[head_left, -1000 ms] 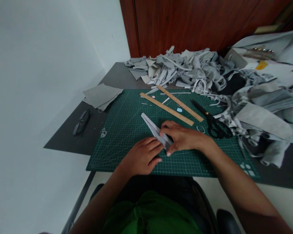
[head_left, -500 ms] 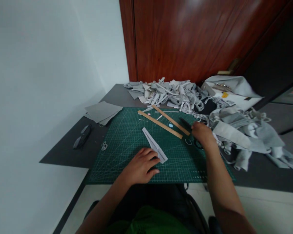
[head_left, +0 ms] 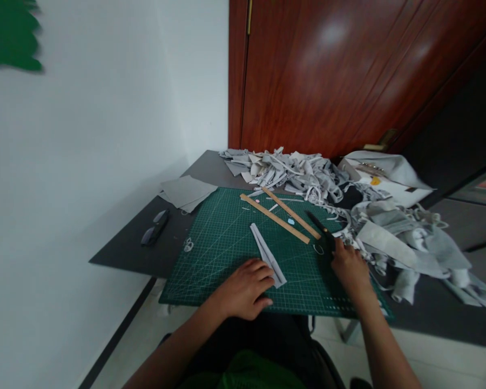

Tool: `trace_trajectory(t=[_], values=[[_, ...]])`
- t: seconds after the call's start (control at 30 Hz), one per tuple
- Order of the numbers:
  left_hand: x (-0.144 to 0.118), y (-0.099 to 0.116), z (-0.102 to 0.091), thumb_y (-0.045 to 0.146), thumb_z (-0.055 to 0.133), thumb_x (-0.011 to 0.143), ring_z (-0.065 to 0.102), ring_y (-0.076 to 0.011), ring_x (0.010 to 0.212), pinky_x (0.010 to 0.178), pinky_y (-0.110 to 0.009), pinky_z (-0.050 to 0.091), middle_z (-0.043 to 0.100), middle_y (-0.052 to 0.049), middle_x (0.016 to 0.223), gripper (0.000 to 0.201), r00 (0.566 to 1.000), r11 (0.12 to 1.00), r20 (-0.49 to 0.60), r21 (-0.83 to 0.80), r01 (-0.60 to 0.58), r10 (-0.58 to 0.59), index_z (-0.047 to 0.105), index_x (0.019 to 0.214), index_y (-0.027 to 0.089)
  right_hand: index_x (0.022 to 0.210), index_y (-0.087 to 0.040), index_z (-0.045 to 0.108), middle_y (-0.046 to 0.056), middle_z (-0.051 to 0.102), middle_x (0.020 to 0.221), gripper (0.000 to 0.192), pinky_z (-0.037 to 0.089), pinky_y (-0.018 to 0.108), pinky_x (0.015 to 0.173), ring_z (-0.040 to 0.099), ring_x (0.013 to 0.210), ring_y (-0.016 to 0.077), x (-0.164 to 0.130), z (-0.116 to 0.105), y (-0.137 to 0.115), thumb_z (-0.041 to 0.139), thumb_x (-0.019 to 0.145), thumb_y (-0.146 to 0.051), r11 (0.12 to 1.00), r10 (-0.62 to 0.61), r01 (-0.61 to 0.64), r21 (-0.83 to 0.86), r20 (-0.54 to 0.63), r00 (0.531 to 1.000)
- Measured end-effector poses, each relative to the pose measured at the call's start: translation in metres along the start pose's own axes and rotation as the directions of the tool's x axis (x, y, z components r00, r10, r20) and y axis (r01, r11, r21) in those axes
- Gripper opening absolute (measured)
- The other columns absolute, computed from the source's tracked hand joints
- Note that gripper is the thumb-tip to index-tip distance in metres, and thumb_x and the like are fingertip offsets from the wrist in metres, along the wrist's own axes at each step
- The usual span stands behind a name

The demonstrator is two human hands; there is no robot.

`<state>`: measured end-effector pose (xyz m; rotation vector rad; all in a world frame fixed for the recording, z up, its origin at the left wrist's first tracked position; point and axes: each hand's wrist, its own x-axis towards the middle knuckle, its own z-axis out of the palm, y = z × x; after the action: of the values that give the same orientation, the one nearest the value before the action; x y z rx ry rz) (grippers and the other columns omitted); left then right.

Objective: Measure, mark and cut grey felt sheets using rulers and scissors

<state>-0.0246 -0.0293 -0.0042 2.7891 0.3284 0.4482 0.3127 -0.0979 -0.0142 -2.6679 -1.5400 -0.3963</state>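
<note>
Folded grey strip (head_left: pixel 267 254) lies uncut on green mat (head_left: pixel 227 237); left hand (head_left: pixel 245 286) pins it, fingers flat and open. Right hand (head_left: pixel 348 265) closes on scissors (head_left: pixel 322 235) right of strip; cutting unstarted.

Both forearms are bare, with no sleeves, watch or rings showing on the left hand (head_left: pixel 245 289) or right hand (head_left: pixel 350 269). A green garment (head_left: pixel 251 373) covers the lap.

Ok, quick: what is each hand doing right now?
Left hand: fingers curled, pressing on the folded grey strip.
Right hand: closed on the scissors handles.
</note>
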Motion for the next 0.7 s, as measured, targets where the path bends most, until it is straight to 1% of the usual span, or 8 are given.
trace_trajectory(t=[0.1,0.17,0.3,0.37,0.47,0.5,0.6,0.7], values=[[-0.013,0.007,0.006,0.045,0.072,0.092,0.054,-0.0272,0.135,0.125,-0.049,0.032,0.067,-0.007,0.131,0.039,1.0,1.0,-0.024,0.026,0.002,-0.002,0.064,0.121,0.02,0.139,-0.013,0.055,0.021,0.072,0.102,0.044,0.051,0.046,0.079,0.07,0.094,0.0357,0.013,-0.003,0.01,0.052,0.095,-0.017,0.967,0.016,-0.039,0.25,0.095,0.995],[-0.023,0.012,0.01,0.047,0.07,0.093,0.051,-0.0277,0.141,0.128,-0.049,0.028,0.067,-0.007,0.133,0.045,1.0,0.999,-0.023,0.05,0.012,-0.011,0.062,0.128,0.02,0.131,-0.014,0.057,0.014,0.072,0.092,0.042,0.051,0.045,0.081,0.069,0.092,0.0333,0.019,-0.003,0.02,0.058,0.089,-0.016,0.862,0.034,-0.104,0.496,0.148,0.988],[-0.04,0.018,0.018,0.048,0.066,0.097,0.044,-0.0285,0.148,0.129,-0.048,0.027,0.064,-0.009,0.141,0.052,1.0,0.993,0.008,0.117,-0.017,0.016,0.058,0.138,0.018,0.12,-0.02,0.056,0.004,0.068,0.071,0.037,0.054,0.041,0.065,0.068,0.069,0.0296,0.012,-0.001,0.038,0.062,0.088,-0.035,0.71,0.073,-0.223,0.668,0.244,0.967],[-0.045,0.019,0.021,0.049,0.065,0.097,0.043,-0.0293,0.149,0.128,-0.048,0.029,0.061,-0.01,0.147,0.055,1.0,0.988,-0.004,0.151,-0.03,0.031,0.056,0.141,0.017,0.117,-0.026,0.055,0.002,0.069,0.072,0.037,0.055,0.04,0.062,0.069,0.068,0.0279,-0.001,-0.003,0.043,0.065,0.085,-0.041,0.496,0.114,-0.332,0.803,0.318,0.941],[-0.049,0.018,0.025,0.048,0.065,0.098,0.044,-0.0303,0.149,0.127,-0.048,0.031,0.06,-0.012,0.149,0.053,0.998,0.979,-0.038,0.199,-0.039,0.047,0.058,0.14,0.015,0.106,-0.028,0.06,0.0,0.071,0.077,0.037,0.057,0.035,0.063,0.069,0.071,0.0236,-0.027,-0.013,0.037,0.078,0.076,-0.041,-0.017,0.102,-0.46,0.888,0.459,0.882],[-0.049,0.018,0.027,0.047,0.065,0.098,0.045,-0.0302,0.148,0.127,-0.048,0.032,0.06,-0.012,0.149,0.052,0.998,0.978,-0.046,0.205,-0.039,0.05,0.059,0.139,0.015,0.099,-0.027,0.063,-0.001,0.07,0.077,0.036,0.056,0.032,0.062,0.068,0.07,0.0212,-0.036,-0.019,0.032,0.082,0.074,-0.043,-0.141,0.059,-0.491,0.86,0.503,0.862],[-0.048,0.017,0.029,0.045,0.067,0.098,0.046,-0.0287,0.148,0.127,-0.046,0.033,0.062,-0.011,0.147,0.05,0.997,0.981,-0.068,0.189,-0.031,0.045,0.06,0.137,0.015,0.093,-0.023,0.073,0.0,0.067,0.077,0.048,0.054,0.026,0.058,0.059,0.064,0.0145,-0.065,-0.036,0.014,0.085,0.071,-0.064,-0.351,-0.143,-0.601,0.718,0.593,0.792],[-0.048,0.017,0.03,0.043,0.068,0.097,0.047,-0.0273,0.147,0.127,-0.045,0.034,0.064,-0.011,0.144,0.047,0.995,0.987,-0.089,0.159,-0.02,0.034,0.06,0.135,0.015,0.106,-0.023,0.079,-0.002,0.06,0.072,0.06,0.051,0.022,0.054,0.049,0.057,0.0099,-0.098,-0.049,-0.001,0.086,0.068,-0.069,-0.399,-0.263,-0.616,0.679,0.559,0.787]])
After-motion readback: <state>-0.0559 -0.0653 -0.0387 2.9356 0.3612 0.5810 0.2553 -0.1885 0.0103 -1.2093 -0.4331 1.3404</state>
